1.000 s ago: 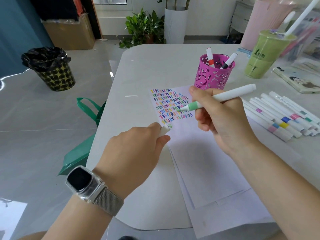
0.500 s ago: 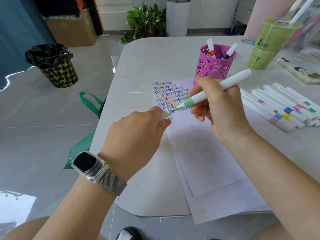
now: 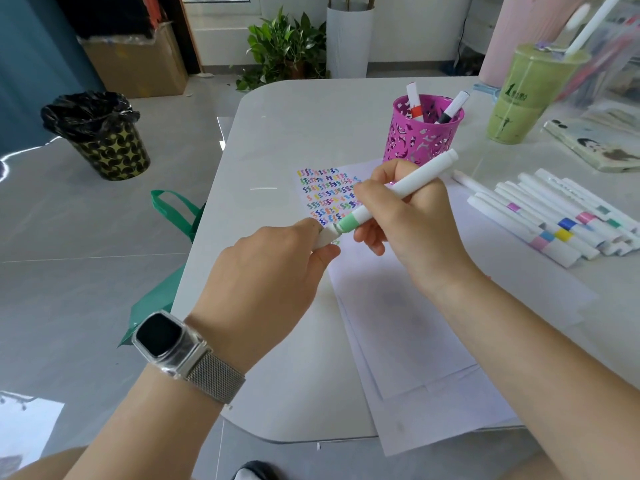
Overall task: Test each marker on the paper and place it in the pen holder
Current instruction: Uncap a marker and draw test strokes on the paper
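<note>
With cap pinched in left hand at the tip of marker gripped by right hand: long axis slanting up-right toward pen holder, nearer right hand.

Premises present as a small office or studio room. Evidence: a white round-cornered table carrying paper, a row of markers, a pink pen holder, a stack of books and a green takeaway drink. Glossy grey floor tiles bear a lined bin, a cardboard box, a potted plant and a tall white planter along the white wall.
</note>
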